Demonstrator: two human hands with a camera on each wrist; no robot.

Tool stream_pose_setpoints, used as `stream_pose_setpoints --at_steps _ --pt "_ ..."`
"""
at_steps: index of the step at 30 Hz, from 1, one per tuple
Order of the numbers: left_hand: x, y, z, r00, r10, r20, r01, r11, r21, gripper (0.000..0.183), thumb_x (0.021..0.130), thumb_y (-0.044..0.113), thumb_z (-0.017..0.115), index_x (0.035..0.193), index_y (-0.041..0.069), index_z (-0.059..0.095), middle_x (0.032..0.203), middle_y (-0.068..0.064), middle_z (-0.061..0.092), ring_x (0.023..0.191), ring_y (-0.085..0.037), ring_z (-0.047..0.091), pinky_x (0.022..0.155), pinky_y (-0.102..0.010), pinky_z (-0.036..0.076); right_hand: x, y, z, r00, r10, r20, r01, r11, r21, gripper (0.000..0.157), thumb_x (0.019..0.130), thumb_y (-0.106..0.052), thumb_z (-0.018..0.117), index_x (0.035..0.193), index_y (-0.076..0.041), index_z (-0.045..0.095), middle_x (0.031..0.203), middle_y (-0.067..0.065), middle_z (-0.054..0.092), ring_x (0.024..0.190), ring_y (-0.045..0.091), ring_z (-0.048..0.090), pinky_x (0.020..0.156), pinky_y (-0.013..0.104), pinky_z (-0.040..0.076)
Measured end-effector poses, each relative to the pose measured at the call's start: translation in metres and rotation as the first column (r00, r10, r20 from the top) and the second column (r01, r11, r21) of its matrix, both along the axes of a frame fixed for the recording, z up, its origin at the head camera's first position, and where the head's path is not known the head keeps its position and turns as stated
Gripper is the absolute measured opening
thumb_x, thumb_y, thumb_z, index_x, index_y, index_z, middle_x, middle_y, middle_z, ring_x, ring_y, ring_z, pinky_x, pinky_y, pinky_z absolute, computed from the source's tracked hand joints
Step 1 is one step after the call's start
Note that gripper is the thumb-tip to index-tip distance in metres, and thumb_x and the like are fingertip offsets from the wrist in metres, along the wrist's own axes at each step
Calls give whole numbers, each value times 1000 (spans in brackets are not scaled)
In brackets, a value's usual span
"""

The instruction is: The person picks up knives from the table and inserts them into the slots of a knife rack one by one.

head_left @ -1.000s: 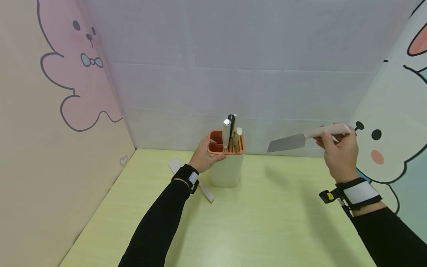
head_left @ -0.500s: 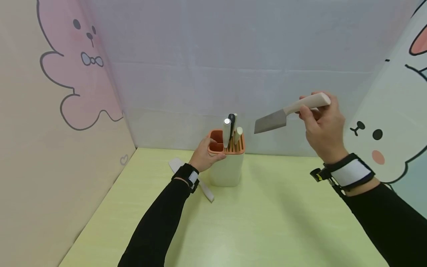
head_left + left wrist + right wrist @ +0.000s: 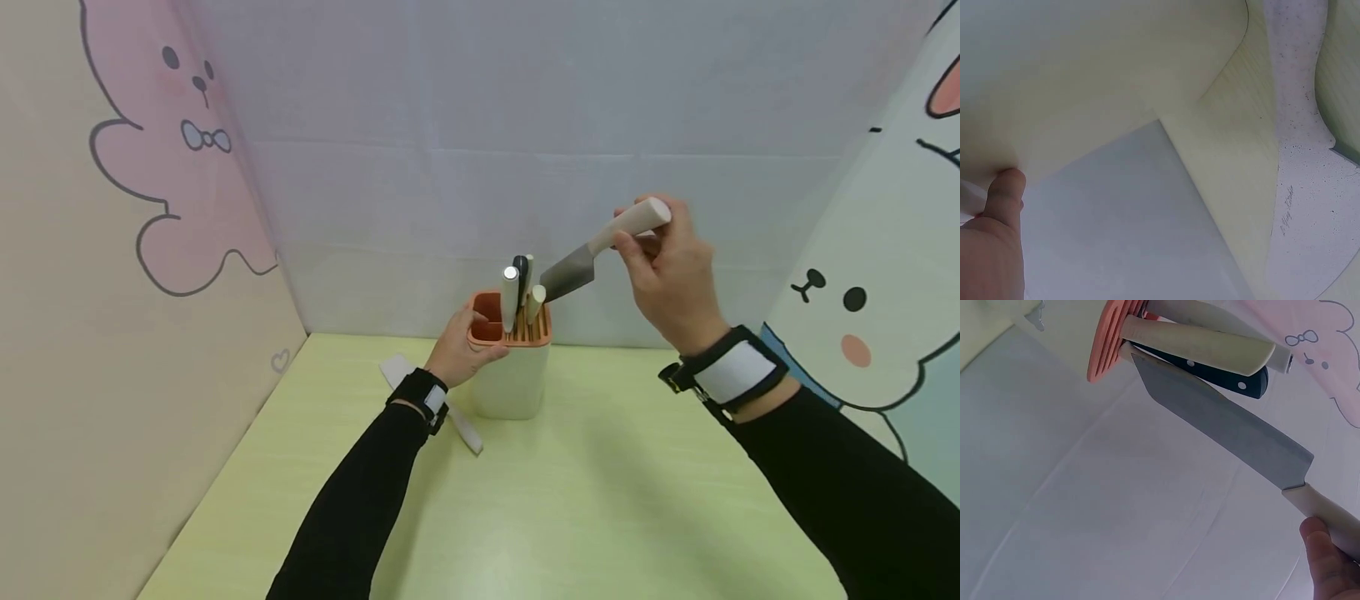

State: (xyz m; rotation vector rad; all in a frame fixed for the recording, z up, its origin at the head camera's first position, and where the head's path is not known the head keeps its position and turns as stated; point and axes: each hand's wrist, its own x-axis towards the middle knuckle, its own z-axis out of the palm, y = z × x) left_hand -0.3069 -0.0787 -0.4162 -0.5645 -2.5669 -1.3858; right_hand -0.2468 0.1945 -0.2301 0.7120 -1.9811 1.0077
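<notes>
My right hand (image 3: 672,279) holds a cleaver-shaped kitchen knife (image 3: 570,271) by its off-white handle. The broad grey blade points down-left, and its tip overlaps the slotted end of the cream knife block (image 3: 510,387). In the right wrist view the blade (image 3: 1229,425) lies close beside the handles in the slots. My left hand (image 3: 459,354) grips the block's orange rim on its left side, fingers over the open compartment and thumb in front. Knives with white (image 3: 509,292), black (image 3: 521,271) and cream (image 3: 535,304) handles stand in the slots.
A speckled whitish flat utensil (image 3: 1300,206) with a broad end lies on the pale yellow-green table (image 3: 525,517), partly under my left wrist. Behind the block rises a pale wall sheet (image 3: 420,200). Side panels bear cartoon animals.
My right hand has carried the knife up and left to the block, with its blade tilting more steeply downward. The left hand and the block have stayed in place.
</notes>
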Motion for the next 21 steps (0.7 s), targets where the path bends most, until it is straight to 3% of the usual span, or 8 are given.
stream_pose_setpoints --at_steps 5,14,21 --pt "-1 0 -1 1000 -12 -12 12 1000 6 63 72 57 67 112 12 47 126 -5 44 109 -19 45 89 -40 46 -4 -4 -5 1000 -1 -8 2 999 47 40 90 -16 59 120 6 44 113 17 63 96 21 64 80 24 51" --pt "0 1 1 1000 -2 10 2 1000 -2 63 72 56 67 113 14 47 125 -4 43 108 -17 45 89 -38 46 -12 -10 -10 1000 -17 26 14 996 86 38 93 -21 55 121 2 43 114 13 63 91 22 65 76 38 54" --pt "-1 -1 0 1000 -4 14 4 1000 -6 64 71 59 66 113 15 46 128 -3 43 110 -17 45 89 -36 46 -28 -22 -20 997 -23 77 10 986 167 39 93 -26 54 123 -3 42 102 16 64 82 25 66 69 41 56"
